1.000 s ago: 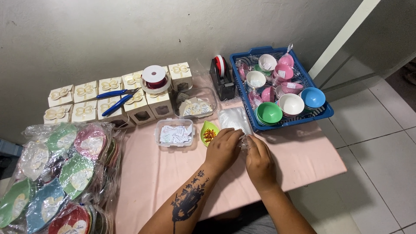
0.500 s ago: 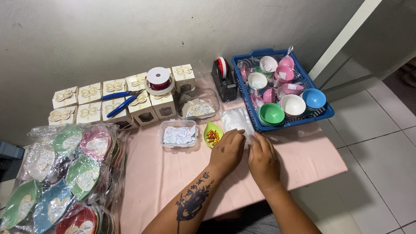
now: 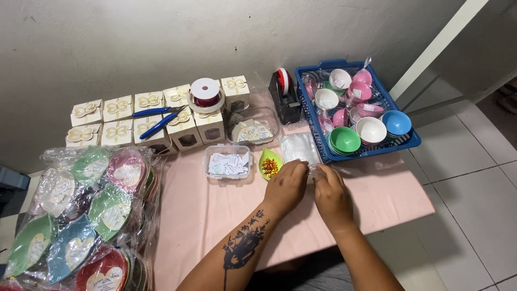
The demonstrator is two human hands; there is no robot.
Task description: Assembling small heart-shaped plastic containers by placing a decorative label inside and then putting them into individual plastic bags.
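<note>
We pinch one clear bag (image 3: 312,170) between both hands, left (image 3: 287,186), right (image 3: 331,193); wrapped leaf dishes (image 3: 81,215) piled at left, bowls (image 3: 358,116) in basket mostly unwrapped

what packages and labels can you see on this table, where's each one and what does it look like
gift boxes: two rows at the back left, small cream cubes with bow shapes on top
wrapped dishes: front left pile, leaf-shaped, many colours, in clear film with heart-shaped labels
paper tags: clear tub at centre, small white slips
card labels: clear tub behind it, cream shapes
plastic bags: flat clear stack beside the blue basket, just beyond the left hand and right hand
</note>
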